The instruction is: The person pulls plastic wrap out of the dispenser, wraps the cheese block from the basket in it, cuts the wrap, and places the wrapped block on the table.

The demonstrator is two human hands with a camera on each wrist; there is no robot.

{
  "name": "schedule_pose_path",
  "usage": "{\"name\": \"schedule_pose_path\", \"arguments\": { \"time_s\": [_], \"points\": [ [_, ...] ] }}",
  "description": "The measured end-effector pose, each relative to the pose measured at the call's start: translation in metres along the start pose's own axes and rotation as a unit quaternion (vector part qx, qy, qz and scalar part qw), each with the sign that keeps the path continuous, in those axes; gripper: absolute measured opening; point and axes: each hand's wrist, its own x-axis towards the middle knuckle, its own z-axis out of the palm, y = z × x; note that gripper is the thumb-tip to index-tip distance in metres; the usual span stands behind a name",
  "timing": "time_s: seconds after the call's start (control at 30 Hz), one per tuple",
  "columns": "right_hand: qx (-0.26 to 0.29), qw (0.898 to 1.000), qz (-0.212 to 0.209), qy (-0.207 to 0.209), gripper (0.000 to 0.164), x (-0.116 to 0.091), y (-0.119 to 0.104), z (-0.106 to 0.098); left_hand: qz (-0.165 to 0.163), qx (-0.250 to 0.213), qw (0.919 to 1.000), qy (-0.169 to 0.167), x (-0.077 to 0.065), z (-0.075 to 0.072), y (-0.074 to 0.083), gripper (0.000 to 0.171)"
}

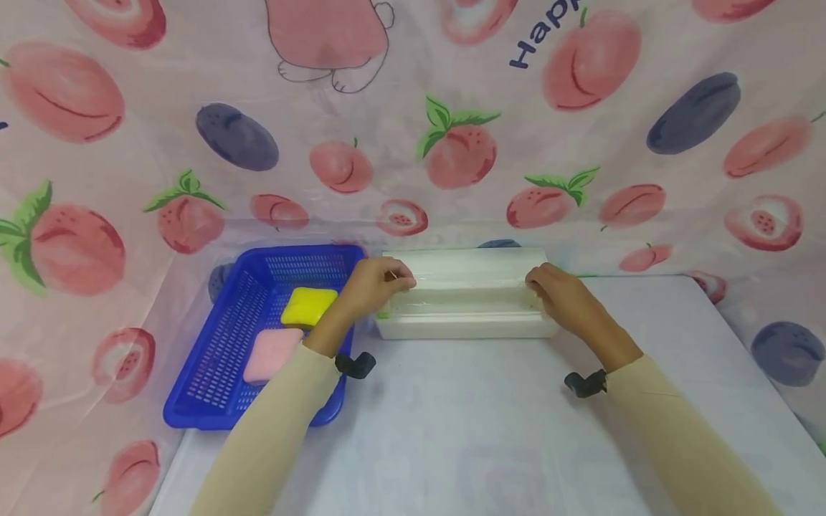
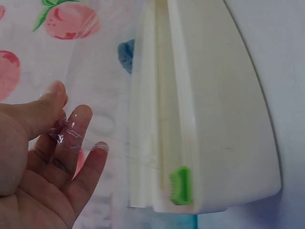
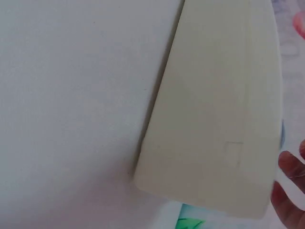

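Observation:
A white cling film dispenser [image 1: 467, 329] lies lengthwise on the table, its long lid [image 1: 464, 260] raised at the back. Clear cling film [image 2: 62, 134] is bunched between the thumb and fingertips of my left hand [image 1: 372, 288], above the dispenser's left end. My right hand [image 1: 568, 297] pinches the film at the right end with curled fingers; in the right wrist view only some fingertips [image 3: 291, 164] show beside the dispenser. The see-through sheet stretches between both hands over the opening. A green slide cutter [image 2: 181, 186] sits at the dispenser's left end.
Left of the dispenser stands a blue plastic basket [image 1: 206, 358], partly behind my left forearm. It holds a yellow sponge [image 1: 308, 307] and a pink sponge [image 1: 271, 355]. A fruit-print cloth [image 1: 387, 143] hangs behind the white-covered table [image 1: 490, 423].

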Motion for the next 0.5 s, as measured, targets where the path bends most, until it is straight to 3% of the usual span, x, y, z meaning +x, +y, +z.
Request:
{"name": "schedule_pose_path", "arguments": {
  "time_s": [0.17, 0.5],
  "points": [
    [0.013, 0.999, -0.019, 0.044, 0.017, 0.003, -0.007, -0.015, 0.034, 0.001, 0.9991, 0.026, -0.006, -0.011, 0.012, 0.010],
    [0.032, 0.995, -0.037, 0.086, 0.021, 0.008, -0.016, -0.042, 0.093, 0.020, 0.9922, 0.081, -0.018, -0.026, 0.036, 0.008]
  ]
}}
